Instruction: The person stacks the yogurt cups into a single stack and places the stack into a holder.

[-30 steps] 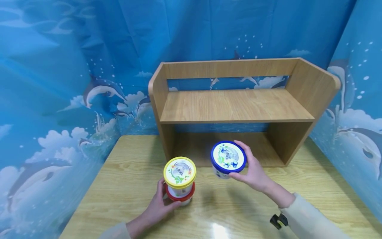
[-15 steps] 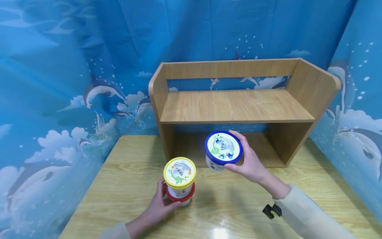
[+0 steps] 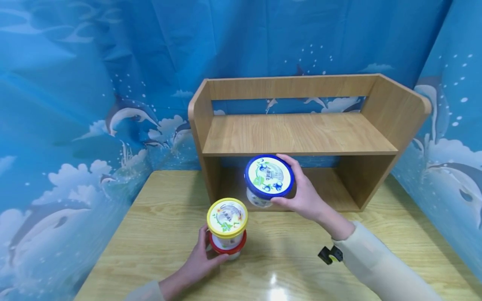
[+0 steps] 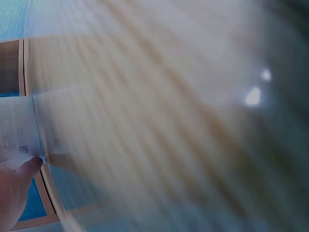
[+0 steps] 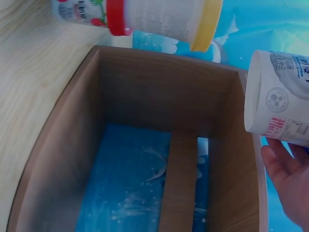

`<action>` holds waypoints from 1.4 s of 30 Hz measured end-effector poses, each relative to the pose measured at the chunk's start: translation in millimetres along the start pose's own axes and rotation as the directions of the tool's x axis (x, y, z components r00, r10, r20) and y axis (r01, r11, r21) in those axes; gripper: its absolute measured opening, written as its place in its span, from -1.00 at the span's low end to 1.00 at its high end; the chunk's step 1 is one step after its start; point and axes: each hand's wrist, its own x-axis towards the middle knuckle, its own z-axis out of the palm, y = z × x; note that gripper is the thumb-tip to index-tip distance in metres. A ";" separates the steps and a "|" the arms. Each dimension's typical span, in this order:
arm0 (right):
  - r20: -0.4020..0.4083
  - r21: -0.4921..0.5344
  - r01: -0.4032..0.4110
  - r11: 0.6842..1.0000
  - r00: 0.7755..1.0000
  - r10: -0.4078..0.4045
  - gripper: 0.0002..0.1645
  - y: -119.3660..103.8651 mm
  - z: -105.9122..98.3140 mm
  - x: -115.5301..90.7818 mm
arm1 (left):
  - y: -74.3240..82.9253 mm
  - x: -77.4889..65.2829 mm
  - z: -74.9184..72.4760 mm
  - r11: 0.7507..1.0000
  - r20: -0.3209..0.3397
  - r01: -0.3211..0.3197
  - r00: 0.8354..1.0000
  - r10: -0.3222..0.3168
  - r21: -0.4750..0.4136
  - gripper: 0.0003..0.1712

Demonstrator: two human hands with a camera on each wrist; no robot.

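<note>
Two paper tubs stand stacked on the table, a yellow-lidded tub (image 3: pixel 227 218) over a red-lidded tub (image 3: pixel 236 250). My left hand (image 3: pixel 195 262) holds the lower tub around its side, thumb in front near the red lid. In the left wrist view only a thumb (image 4: pixel 30 169) and part of a white tub wall (image 4: pixel 14 125) show. Off the table, my right hand (image 3: pixel 306 194) grips a blue-lidded tub (image 3: pixel 269 176) with blueberry pictures by its right edge, fingers behind and thumb in front. It is above and right of the stack. The right wrist view shows this tub's white base (image 5: pixel 253 96).
A two-level wooden shelf (image 3: pixel 301 133) stands at the table's back, behind the hands. Blue dolphin-print curtains (image 3: pixel 75 125) close off the back and sides. The glossy wooden table (image 3: pixel 162 217) extends around the stack. A black clip (image 3: pixel 330 255) is on the right sleeve.
My right hand has carried the blue-lidded tub leftward and upward in the head view, toward the stack. My left hand and both stacked tubs have stayed in place.
</note>
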 end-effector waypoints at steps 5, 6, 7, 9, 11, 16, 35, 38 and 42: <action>0.009 0.034 0.004 0.999 1.000 -0.005 0.15 -4.2 6.9 9.5 | -0.9 0.0 -0.1 1.000 0.008 -0.027 1.000 0.027 0.007 -0.02; 0.010 0.042 0.003 0.999 1.000 -0.004 0.15 -5.0 8.4 11.4 | -0.6 0.1 -0.1 1.000 0.009 -0.028 1.000 0.028 0.005 -0.02; 0.010 0.048 0.002 0.999 1.000 -0.002 0.15 -5.9 9.9 13.1 | -0.4 0.2 0.0 1.000 0.010 -0.024 1.000 0.024 0.002 -0.02; 0.015 0.056 -0.001 0.998 1.000 0.000 0.16 -7.4 13.1 16.5 | 0.2 0.4 0.0 1.000 0.009 -0.007 1.000 0.007 -0.005 -0.01; 0.023 0.068 -0.003 0.998 1.000 0.002 0.18 -7.7 17.1 19.3 | 0.8 0.7 0.2 1.000 0.006 0.003 1.000 -0.003 -0.006 0.00; 0.050 0.089 -0.023 0.996 0.999 0.019 0.23 -7.1 28.9 21.4 | 0.6 -0.3 -0.2 1.000 -0.001 0.002 1.000 -0.002 0.013 0.00; 0.155 0.087 -0.059 0.994 0.987 0.046 0.18 -5.6 66.7 20.9 | 5.0 -0.1 -2.6 0.998 0.026 0.046 0.999 -0.047 0.035 -0.01; 0.173 0.079 -0.069 0.994 0.983 0.054 0.17 -5.9 69.7 20.1 | 5.5 -0.3 -2.9 0.998 0.036 0.049 0.998 -0.050 0.033 -0.01; 0.194 0.068 -0.087 0.994 0.978 0.072 0.15 -5.7 72.6 19.4 | 4.6 0.1 -2.9 0.999 0.043 0.040 0.998 -0.041 0.022 -0.01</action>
